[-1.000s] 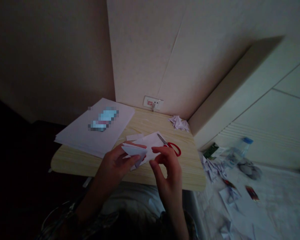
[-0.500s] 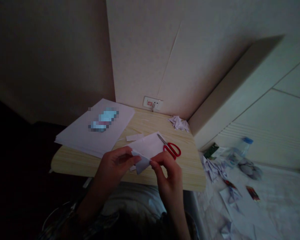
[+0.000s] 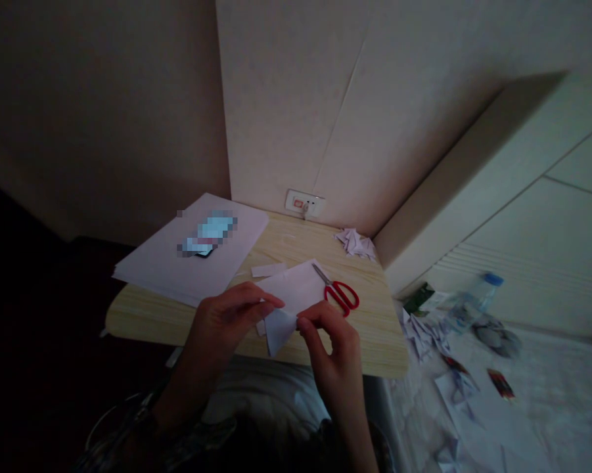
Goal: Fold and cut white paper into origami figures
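A small folded piece of white paper (image 3: 278,332) is held up over the front of the wooden table, one corner pointing down. My right hand (image 3: 332,335) pinches its right end between thumb and forefinger. At the paper's upper edge, the thumb and forefinger of my left hand (image 3: 231,318) are closed together. Just behind it, a larger white sheet (image 3: 296,282) lies flat, partly covered by my hands. Scissors with red handles (image 3: 342,297) rest on that sheet's right side, blades pointing away from me. A narrow paper strip (image 3: 269,270) lies beside the sheet.
A paper stack (image 3: 152,266) bears a blurred-out phone (image 3: 211,233) on the table's left. Folded paper pieces (image 3: 355,244) sit at the back right, near a wall socket (image 3: 304,204). To the right, a bed (image 3: 566,387) holds more folded paper (image 3: 424,335) and a plastic bottle (image 3: 476,302).
My left fingers have shifted right along the paper's upper edge. The paper has turned, so more of its face shows and its corner hangs lower. My right hand stays nearly still.
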Tool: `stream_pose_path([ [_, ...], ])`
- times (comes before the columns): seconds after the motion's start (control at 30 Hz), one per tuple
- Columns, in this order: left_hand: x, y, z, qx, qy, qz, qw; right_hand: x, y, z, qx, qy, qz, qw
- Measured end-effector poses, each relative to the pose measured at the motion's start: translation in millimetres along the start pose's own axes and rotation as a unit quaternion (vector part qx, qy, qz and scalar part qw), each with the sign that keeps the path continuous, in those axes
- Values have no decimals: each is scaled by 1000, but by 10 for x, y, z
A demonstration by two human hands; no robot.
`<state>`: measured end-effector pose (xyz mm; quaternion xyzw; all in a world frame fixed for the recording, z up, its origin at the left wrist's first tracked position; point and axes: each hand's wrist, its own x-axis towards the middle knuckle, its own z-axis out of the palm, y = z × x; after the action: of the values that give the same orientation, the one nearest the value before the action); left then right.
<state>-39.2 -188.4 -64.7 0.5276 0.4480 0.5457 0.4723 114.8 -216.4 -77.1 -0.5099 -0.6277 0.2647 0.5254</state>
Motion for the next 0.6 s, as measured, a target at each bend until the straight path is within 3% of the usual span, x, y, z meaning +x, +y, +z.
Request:
stream_pose_path([
  [0.2,-26,29,27,17,-8,-15,1000,-1,-26,43,-1,-19,-7,1000],
  [0.37,-16,35,41,22,-18,-57,998,-10,-1,10,-52,8,-26,998],
  [0.6,23,7,4,49,-21,-31,998,-6,44,18,-16,-23,1,1000],
])
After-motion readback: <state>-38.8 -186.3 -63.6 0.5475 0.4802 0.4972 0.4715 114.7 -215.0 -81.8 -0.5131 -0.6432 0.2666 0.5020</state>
